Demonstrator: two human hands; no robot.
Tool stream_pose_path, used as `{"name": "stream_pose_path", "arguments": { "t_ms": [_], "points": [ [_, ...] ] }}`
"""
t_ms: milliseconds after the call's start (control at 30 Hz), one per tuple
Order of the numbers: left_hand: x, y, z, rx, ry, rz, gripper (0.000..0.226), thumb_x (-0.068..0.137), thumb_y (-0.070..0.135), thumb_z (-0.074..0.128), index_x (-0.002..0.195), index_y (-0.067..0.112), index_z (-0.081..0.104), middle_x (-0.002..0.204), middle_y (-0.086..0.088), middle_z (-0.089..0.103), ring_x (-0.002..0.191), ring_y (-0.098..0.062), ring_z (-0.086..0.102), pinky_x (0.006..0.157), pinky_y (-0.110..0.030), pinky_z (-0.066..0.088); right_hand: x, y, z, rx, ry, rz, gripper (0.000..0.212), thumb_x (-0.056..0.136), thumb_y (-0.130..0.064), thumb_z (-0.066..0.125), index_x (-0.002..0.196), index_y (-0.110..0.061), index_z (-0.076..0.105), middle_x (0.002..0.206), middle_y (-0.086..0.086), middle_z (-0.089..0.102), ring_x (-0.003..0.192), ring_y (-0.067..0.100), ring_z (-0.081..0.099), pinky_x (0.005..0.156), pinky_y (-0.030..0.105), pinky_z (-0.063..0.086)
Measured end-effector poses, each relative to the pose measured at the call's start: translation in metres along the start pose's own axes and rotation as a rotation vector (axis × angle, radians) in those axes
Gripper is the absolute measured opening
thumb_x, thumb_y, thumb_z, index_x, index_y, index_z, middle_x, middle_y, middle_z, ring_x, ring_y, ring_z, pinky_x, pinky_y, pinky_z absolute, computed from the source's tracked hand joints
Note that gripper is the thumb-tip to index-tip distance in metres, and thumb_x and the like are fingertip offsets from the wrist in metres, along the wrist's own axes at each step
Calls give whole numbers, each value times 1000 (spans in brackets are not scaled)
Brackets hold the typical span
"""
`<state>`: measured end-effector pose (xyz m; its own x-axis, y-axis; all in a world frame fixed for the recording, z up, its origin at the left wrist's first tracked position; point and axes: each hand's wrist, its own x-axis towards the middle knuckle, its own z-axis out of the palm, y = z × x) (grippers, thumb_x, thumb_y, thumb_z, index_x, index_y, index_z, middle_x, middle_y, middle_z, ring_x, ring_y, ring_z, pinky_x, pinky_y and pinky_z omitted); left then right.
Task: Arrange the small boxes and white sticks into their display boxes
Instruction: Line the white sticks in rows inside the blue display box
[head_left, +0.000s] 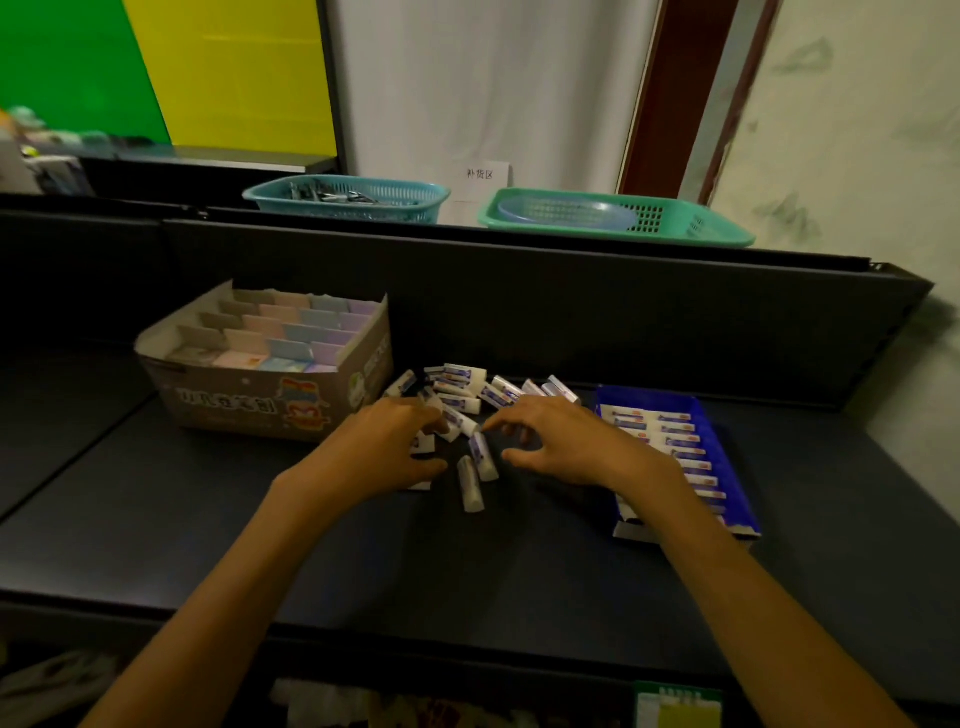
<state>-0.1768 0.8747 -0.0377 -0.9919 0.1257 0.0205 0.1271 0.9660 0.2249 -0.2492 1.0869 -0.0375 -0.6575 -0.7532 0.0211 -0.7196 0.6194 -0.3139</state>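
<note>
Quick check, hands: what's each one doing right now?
Left hand: fingers curled among the loose white sticks; grip cannot be told.
Right hand: open, holding nothing.

In front of me is a dark grey tabletop (208, 519). On its left stands a brown cardboard box (249, 400) with rows of small pastel boxes (291, 332) in it. On the right lies a blue box (727, 467) lined with white sticks. Between them, loose white sticks (467, 395) lie scattered in a heap, some touching each other.

white sticks (470, 491), blue display box (717, 447)
</note>
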Motion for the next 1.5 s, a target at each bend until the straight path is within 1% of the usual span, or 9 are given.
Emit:
{"name": "stream_pose_path", "arguments": {
  "t_ms": [267,467,633,733,900,1100,1200,1433,1500],
  "points": [
    [-3,14,6,-45,-66,183,48,83,30,67,128,30,51,135,5,46,123,-11,43,98,-23,38,1,-3,9,7,-117,46,40,91,-24,56,129,-37,50,121,-5,48,99,9,50,87,29,48],
    [2,17,14,-65,-169,216,32,88,21,61,118,27,56,127,5,53,116,-7,49,96,-25,43,-9,1,8,-6,-82,84,26,91,-32,59,117,-31,55,117,-5,51,98,6,49,82,22,44],
    [7,21,14,-64,-185,199,26,89,20,59,115,23,57,122,3,55,109,-8,52,89,-22,43,-10,2,14,-42,-34,131,26,89,-25,61,113,-28,52,122,-3,53,108,12,53,85,26,47],
    [6,22,12,-82,-129,205,26,87,18,62,112,23,58,118,3,56,105,-6,52,85,-19,43,-13,2,12,3,-4,156,34,88,-21,63,118,-28,48,124,-3,53,110,12,54,89,29,49],
    [5,24,8,-44,-70,214,36,85,21,65,119,23,57,126,3,46,114,-12,46,96,-26,43,-24,6,0,47,85,163,43,88,-23,64,128,-28,50,129,-4,52,115,10,50,96,29,46],
    [10,33,12,-55,-21,236,32,84,26,66,115,26,58,120,4,49,109,-9,48,91,-22,42,-43,18,-11,89,163,165,37,86,-19,67,121,-27,57,119,-4,58,100,1,52,85,18,45],
    [11,40,13,-47,54,201,32,82,30,68,112,29,58,116,6,42,106,-9,41,94,-26,41,-54,24,-16,118,197,183,38,84,-17,68,118,-29,57,116,-7,58,98,0,52,79,15,44],
    [17,71,6,-207,33,255,43,79,22,72,117,20,52,112,10,53,95,-1,48,71,-9,39,-81,35,-27,202,255,199,35,82,-17,71,113,-26,58,110,-11,60,98,-1,57,79,14,48],
    [20,79,6,-252,57,245,48,77,25,74,118,21,50,112,8,53,95,-3,49,71,-11,40,-88,39,-29,218,269,206,38,81,-18,72,116,-25,58,109,-13,59,96,-2,57,78,13,48]
  ]
}}
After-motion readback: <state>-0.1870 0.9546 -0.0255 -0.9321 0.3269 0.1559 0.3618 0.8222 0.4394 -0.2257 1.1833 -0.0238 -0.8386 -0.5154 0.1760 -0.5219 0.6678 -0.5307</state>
